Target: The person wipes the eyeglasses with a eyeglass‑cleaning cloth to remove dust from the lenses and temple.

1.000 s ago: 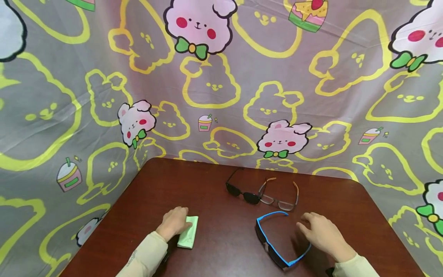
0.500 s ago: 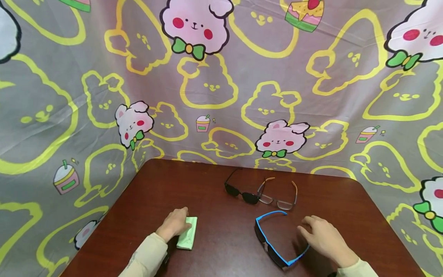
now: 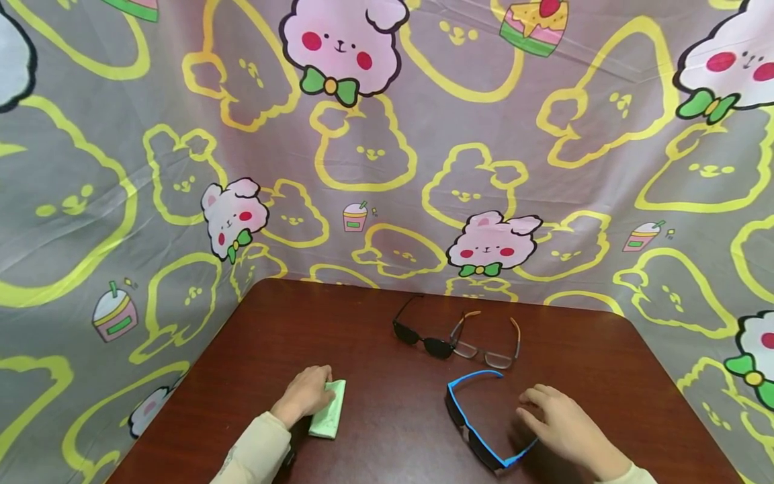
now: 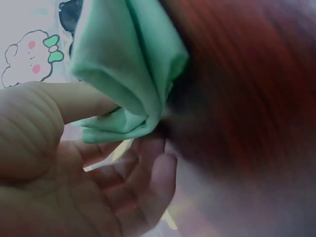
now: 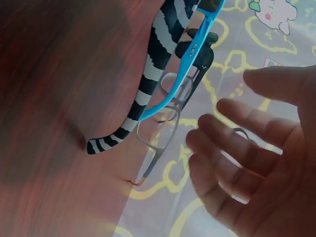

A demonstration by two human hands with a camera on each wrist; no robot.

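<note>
Blue-framed sunglasses [image 3: 467, 423], open, on the tabletop [image 3: 381, 376]; all places taken from these. Front runs slantwise, far left to near right, lenses turned toward the left and the person. Both temples stretch off to the right, so the open side faces the right hand [image 3: 562, 427].

Right hand: just to the right of the sunglasses, clearly the nearer of the two. Fingers relaxed, spread a little from the thumb, nothing in them. In the head view the hand covers the tip of the near temple; the right-wrist view shows a gap between the fingers and the striped temple [image 5: 154, 64], so no contact there. Judgement: the near temple is the easiest part to reach from here, lying across the fingers' front, with the lenses farther left.

Left hand [image 3: 302, 392]: well left of the sunglasses, at the folded green cloth [image 3: 326, 420]. Thumb tucked against a fold, fingers curled at the edge; looks like a light grip. Cloth's long side points away from the person.

Beyond the sunglasses: clear glasses [image 3: 498, 360] near their far temple; black sunglasses [image 3: 438, 347] farther left, touching or overlapping the clear pair, cannot tell which.
</note>
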